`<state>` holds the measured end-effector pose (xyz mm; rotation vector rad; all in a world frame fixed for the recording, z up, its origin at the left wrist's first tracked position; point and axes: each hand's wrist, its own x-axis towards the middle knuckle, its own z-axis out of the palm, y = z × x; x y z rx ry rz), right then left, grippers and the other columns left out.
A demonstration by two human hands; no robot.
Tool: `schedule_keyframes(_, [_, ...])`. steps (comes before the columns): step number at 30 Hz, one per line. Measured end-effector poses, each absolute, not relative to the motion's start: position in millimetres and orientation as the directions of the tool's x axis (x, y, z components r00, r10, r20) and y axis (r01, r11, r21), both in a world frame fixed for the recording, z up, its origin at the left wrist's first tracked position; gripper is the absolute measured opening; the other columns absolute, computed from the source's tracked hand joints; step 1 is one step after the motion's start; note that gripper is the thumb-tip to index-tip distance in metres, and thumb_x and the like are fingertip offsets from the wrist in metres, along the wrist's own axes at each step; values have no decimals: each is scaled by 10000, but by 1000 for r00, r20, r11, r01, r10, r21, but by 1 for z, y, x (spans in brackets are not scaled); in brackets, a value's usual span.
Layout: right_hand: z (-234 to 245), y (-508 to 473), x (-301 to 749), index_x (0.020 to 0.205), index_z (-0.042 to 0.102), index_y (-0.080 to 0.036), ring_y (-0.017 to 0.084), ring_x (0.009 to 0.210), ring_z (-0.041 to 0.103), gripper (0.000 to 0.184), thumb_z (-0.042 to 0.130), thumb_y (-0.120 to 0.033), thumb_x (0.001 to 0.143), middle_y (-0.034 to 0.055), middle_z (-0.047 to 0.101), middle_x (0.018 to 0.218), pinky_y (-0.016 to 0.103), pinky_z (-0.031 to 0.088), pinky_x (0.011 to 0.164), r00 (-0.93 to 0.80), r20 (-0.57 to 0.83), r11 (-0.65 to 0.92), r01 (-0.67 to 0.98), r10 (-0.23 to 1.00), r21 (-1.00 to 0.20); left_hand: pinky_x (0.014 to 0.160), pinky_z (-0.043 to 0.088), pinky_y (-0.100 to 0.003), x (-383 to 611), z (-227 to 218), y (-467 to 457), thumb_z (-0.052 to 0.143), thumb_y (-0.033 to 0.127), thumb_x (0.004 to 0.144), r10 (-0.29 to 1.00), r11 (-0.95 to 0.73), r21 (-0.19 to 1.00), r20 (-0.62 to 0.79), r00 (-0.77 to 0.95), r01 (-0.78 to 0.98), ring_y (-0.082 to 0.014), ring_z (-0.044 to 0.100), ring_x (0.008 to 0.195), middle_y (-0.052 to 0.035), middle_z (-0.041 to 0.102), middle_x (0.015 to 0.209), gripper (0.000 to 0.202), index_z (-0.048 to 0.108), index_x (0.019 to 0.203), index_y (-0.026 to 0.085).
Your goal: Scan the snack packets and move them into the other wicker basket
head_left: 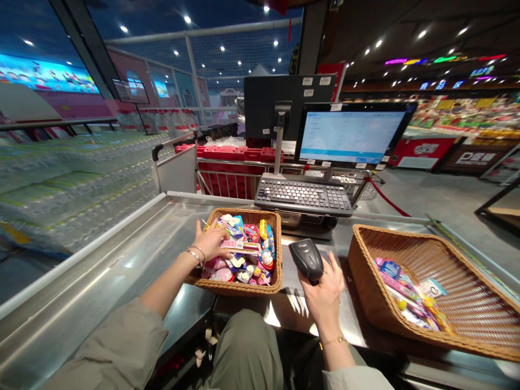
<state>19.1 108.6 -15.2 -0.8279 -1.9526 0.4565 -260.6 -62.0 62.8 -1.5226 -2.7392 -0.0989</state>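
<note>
My left hand reaches into a square wicker basket full of small sweets and toy packets. Its thumb and fingers close on the left end of a flat pink packet, whose white barcode label faces up. Around that packet lie a yellow-capped packet, a round red and white item and several wrapped sweets. My right hand is wrapped round the handle of a black barcode scanner, held upright between the two baskets. Part of the scanner's handle is hidden by my fingers.
A larger wicker basket on the right holds several colourful packets. Behind the counter stand a keyboard, a lit monitor and a dark screen back. A metal cart is beyond them.
</note>
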Motion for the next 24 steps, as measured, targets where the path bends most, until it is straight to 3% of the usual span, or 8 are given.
schedule_keyframes(10, [-11, 107, 21, 1123, 624, -176, 342, 1352, 410, 406, 572, -448, 827, 166, 594, 1286, 600, 272, 1088, -316, 618, 693, 361, 720, -624, 1090, -130, -762, -239, 74, -54, 746, 383, 768, 869, 404, -87, 348, -352, 911, -374, 227, 1472, -59, 497, 1479, 256, 636, 965, 261])
schedule_keyframes(24, [-7, 110, 25, 1121, 626, -177, 346, 1360, 404, 376, 582, -426, 842, 139, 636, 1240, 605, 266, 1092, -292, 659, 719, 345, 693, -603, 1123, -117, -746, -218, 94, -29, 713, 354, 805, 808, 392, -88, 509, -297, 916, -356, 220, 1479, -68, 499, 1476, 236, 610, 992, 252])
